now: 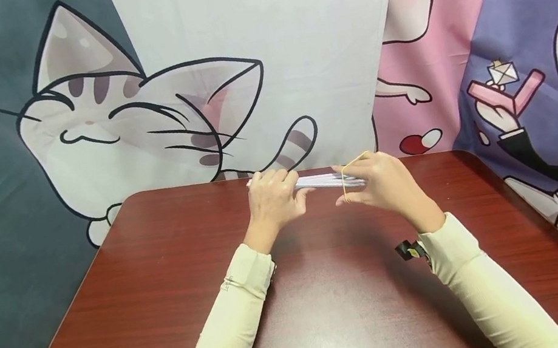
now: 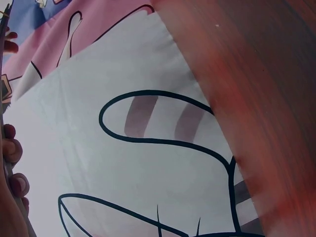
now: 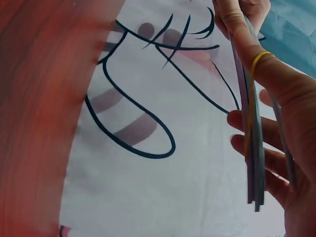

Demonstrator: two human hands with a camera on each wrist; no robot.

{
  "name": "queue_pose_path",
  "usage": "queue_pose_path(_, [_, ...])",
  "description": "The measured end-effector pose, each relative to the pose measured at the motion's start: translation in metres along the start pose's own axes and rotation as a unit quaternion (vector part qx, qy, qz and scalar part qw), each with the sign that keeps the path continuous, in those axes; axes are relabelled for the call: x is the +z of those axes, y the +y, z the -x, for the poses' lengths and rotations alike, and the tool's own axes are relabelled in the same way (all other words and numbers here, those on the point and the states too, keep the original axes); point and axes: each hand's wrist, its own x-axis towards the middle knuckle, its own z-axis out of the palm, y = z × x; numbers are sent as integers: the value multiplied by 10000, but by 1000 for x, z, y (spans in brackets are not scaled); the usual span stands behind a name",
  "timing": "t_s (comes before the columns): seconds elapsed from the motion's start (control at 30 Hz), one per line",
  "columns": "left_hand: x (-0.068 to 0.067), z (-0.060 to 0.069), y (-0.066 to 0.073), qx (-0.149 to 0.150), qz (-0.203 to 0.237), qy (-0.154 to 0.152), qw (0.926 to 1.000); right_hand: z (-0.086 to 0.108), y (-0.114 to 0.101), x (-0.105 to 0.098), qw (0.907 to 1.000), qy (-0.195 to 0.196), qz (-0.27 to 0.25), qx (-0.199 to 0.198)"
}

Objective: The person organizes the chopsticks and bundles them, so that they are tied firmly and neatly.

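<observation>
Above the far edge of the table, a thin stack of flat whitish-grey sheets [image 1: 321, 180] is held edge-on between both hands. My left hand [image 1: 273, 199] grips its left end, fingers over the top and thumb below. A yellow rubber band [image 1: 344, 184] crosses the stack near its right end. My right hand [image 1: 386, 184] holds that band stretched, with a loop of it over one digit in the right wrist view. There the other fingertips reach round the edge of the stack [image 3: 254, 168]. The left wrist view catches only fingertips [image 2: 12, 150] at its left border.
A glossy reddish-brown table [image 1: 180, 313] lies beneath the arms. Behind it hangs a cloth backdrop [image 1: 257, 11] printed with a cartoon cat and other figures. A small dark strap piece [image 1: 410, 250] sticks out at the right wrist.
</observation>
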Motion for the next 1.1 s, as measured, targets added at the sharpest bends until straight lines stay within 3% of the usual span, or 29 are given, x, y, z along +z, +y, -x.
queue_pose_path(0.13, [0,-1,3,-70,-96,-35,9999,3,-2,1,9990,403,29,-179])
queue_pose_path(0.33, [-1,-2,5,-190,-312,-255,9990,2,-3,2,9927,999,-659,-179])
queue_pose_path(0.43, [-2,-3,5,-258,-370,-376,9983,1,-3,3,9847,1219,-1244,-60])
queue_pose_path(0.6, [-2,-2,5,-426,-297,-402,9978,3,-3,1,9611,1470,-2335,160])
queue_pose_path(0.67, [-2,-2,5,-528,-226,-342,9978,4,-4,1,9557,1602,-2457,245])
queue_pose_path(0.83, [-2,-4,6,-662,-190,-298,9972,7,-5,2,9522,1854,-2379,492])
queue_pose_path(0.93, [-3,-5,7,-745,-257,-372,9962,9,-7,1,9382,2010,-2700,801])
queue_pose_path(1.1, [-4,-5,7,-973,-306,-315,9943,10,-17,-3,8969,2122,-3432,1810])
